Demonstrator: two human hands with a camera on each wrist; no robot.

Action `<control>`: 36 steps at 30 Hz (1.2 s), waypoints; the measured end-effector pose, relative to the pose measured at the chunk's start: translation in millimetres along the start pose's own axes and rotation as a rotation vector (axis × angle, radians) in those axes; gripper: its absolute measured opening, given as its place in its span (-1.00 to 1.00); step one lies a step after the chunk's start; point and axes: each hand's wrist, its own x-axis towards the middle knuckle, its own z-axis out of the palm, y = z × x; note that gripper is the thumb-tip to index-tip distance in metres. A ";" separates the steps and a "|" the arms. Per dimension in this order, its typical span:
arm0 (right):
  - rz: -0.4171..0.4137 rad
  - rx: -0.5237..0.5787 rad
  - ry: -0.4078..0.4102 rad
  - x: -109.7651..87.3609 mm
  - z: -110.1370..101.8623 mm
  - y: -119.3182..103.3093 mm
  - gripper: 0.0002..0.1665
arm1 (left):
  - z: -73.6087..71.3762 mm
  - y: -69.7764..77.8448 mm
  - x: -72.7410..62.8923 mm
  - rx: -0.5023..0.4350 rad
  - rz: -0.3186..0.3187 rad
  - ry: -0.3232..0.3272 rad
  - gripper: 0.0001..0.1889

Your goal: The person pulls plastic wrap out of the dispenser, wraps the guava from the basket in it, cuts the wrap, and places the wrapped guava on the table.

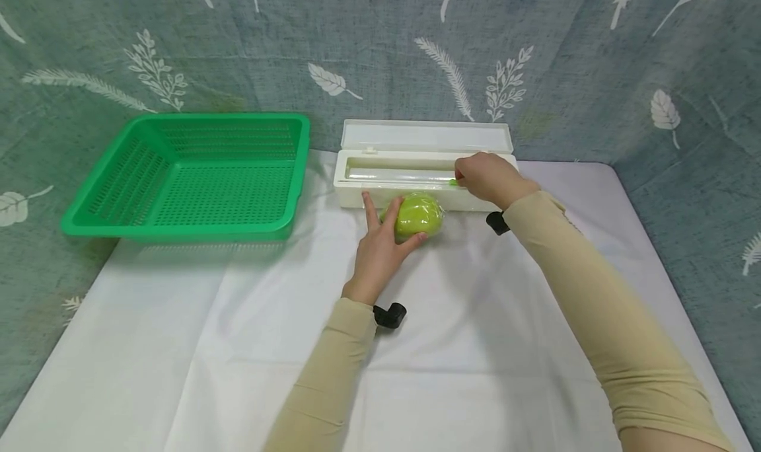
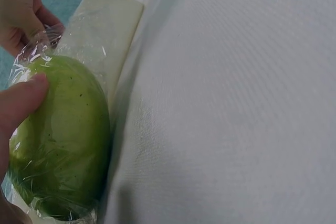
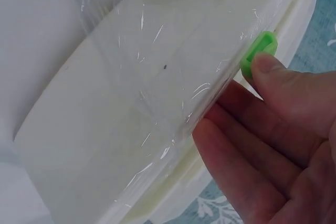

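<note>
An oval green fruit point(image 1: 419, 215) with small dark specks, covered in shiny cling film point(image 2: 89, 40), sits against the front of a white cling film dispenser point(image 1: 410, 199). My left hand point(image 1: 378, 257) holds the fruit from the left, thumb at its near side and fingers spread over the far side. From the dispenser's edge the clear film runs down over its front to the fruit. Thumb and index finger of my right hand point(image 1: 489, 176) pinch the small green cutter slider point(image 3: 259, 54) on the dispenser's edge, toward its right end. The other fingers curl beside the film.
The dispenser's lid point(image 1: 427, 136) stands raised at the back, before a patterned grey-green curtain point(image 1: 380, 49). To the left is a green plastic basket point(image 1: 184, 232). A white cloth point(image 1: 440, 373) covers the table, with a black wrist camera point(image 1: 390, 315) over it.
</note>
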 end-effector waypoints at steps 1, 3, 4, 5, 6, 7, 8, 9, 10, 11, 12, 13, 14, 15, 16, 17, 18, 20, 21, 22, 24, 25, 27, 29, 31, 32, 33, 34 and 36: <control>0.000 -0.002 -0.001 -0.2 0.1 0.4 -0.84 | 0.1 0.0 -0.1 0.000 -0.002 -0.001 -0.14; -0.002 -0.004 -0.002 -1.0 0.0 1.1 -0.84 | 0.2 -0.1 -0.2 0.000 -0.005 -0.003 -0.14; -0.004 -0.003 0.001 -1.5 -0.2 1.3 -0.84 | 0.3 0.0 -0.1 0.002 -0.005 -0.004 -0.14; -0.008 -0.004 0.005 -2.0 -0.2 1.8 -0.83 | 0.4 -0.1 0.0 0.003 -0.006 -0.004 -0.14; -0.010 -0.003 0.007 -2.7 -0.1 2.0 -0.82 | 0.3 0.1 0.0 0.003 -0.007 -0.005 -0.14; -0.011 -0.003 0.010 -3.5 0.0 2.7 -0.81 | 0.5 0.4 0.1 0.003 -0.006 -0.005 -0.14; -0.012 -0.003 0.011 -4.3 0.0 3.5 -0.80 | 0.9 0.6 0.2 0.000 -0.005 -0.007 -0.14; -0.012 -0.005 0.015 -5.1 0.4 4.2 -0.80 | 1.1 0.9 0.4 -0.002 -0.004 -0.010 -0.14; -0.013 -0.004 0.017 -5.9 0.7 5.0 -0.79 | 1.3 1.1 0.5 -0.004 -0.002 -0.012 -0.14; -0.013 -0.005 0.018 -6.7 1.2 5.6 -0.79 | 1.3 1.1 0.5 -0.005 -0.002 -0.013 -0.14; -0.013 -0.005 0.020 -7.3 1.4 6.1 -0.79 | 1.4 1.2 0.8 -0.003 -0.001 -0.013 -0.14; -0.015 -0.007 0.023 -7.5 1.8 6.6 -0.79 | 1.4 1.0 0.9 -0.003 -0.001 -0.013 -0.14; -0.018 -0.009 0.028 -8.1 1.9 6.6 -0.80 | 1.4 0.8 1.1 0.000 -0.003 -0.013 -0.14; -0.022 -0.008 0.033 -8.2 2.1 6.6 -0.80 | 1.2 0.7 1.2 0.005 -0.004 -0.011 -0.14; -0.026 -0.006 0.037 -8.4 2.2 6.5 -0.80 | 1.0 0.3 1.1 0.006 -0.007 -0.010 -0.14; -0.030 -0.007 0.043 -8.5 2.5 6.4 -0.80 | 0.8 0.1 1.1 0.010 -0.010 -0.009 -0.14; -0.033 -0.011 0.051 -8.4 3.0 6.4 -0.80 | 0.8 -0.3 1.2 0.014 -0.013 -0.009 -0.14; -0.034 -0.011 0.060 -8.6 4.1 6.6 -0.80 | 0.9 -0.9 1.0 0.016 -0.017 -0.012 -0.14; -0.035 -0.009 0.064 -8.7 5.1 7.2 -0.80 | 1.2 -1.1 0.9 0.016 -0.016 -0.013 -0.14; -0.032 -0.010 0.069 -8.8 5.8 7.5 -0.80 | 1.3 -1.4 1.1 0.016 -0.015 -0.014 -0.14; -0.026 -0.008 0.074 -9.0 7.4 8.3 -0.80 | 1.8 -1.8 1.4 0.016 -0.012 -0.013 -0.14; -0.024 -0.004 0.077 -9.1 8.5 8.7 -0.80 | 2.0 -1.8 1.4 0.015 -0.011 -0.014 -0.14; -0.023 -0.002 0.091 -9.0 10.9 8.8 -0.80 | 2.1 -1.9 1.2 0.014 -0.012 -0.013 -0.14; -0.026 -0.003 0.119 -8.6 14.1 8.3 -0.78 | 1.5 -2.0 0.8 0.016 -0.015 -0.013 -0.14; -0.038 -0.021 0.167 -8.0 17.9 8.2 -0.76 | 0.7 -2.0 0.6 0.017 -0.016 -0.010 -0.14; -0.045 -0.036 0.193 -7.7 19.5 8.3 -0.76 | 0.4 -2.1 0.6 0.015 -0.017 -0.009 -0.14; -0.052 -0.048 0.219 -7.5 21.1 8.4 -0.76 | 0.3 -2.1 0.7 0.012 -0.016 -0.010 -0.14; -0.060 -0.066 0.245 -7.2 22.7 9.1 -0.77 | 0.6 -2.2 0.8 0.011 -0.015 -0.010 -0.14; -0.070 -0.094 0.284 -7.0 24.4 10.3 -0.81 | 1.4 -2.0 0.8 0.003 -0.015 -0.012 -0.14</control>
